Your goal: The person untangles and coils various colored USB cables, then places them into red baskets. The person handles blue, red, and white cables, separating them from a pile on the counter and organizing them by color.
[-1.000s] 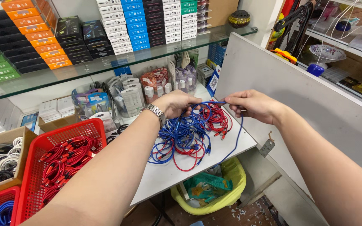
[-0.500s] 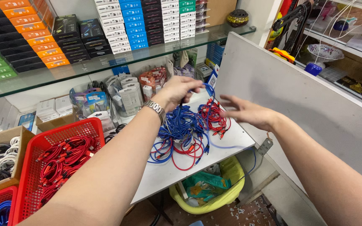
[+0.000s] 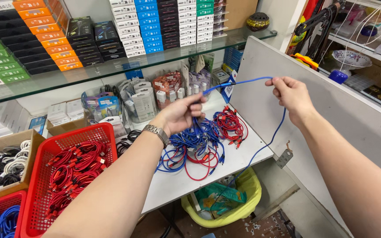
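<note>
My left hand (image 3: 179, 115) pinches one thin blue braided cable (image 3: 239, 82), fingers curled shut; my right hand (image 3: 291, 93) grips the same cable, raised, stretching it between them; below my left hand lies a tangled pile of blue and red cables (image 3: 199, 143) on the white counter (image 3: 177, 185).

bare white counter (image 3: 177, 185) open at front, red basket (image 3: 40, 176) left, grey panel (image 3: 331, 114) right, glass shelf (image 3: 111, 70) overhead

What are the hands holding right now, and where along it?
Both hold one blue cable: the left hand nearer the pile, the right hand further along, remainder hanging below.
</note>
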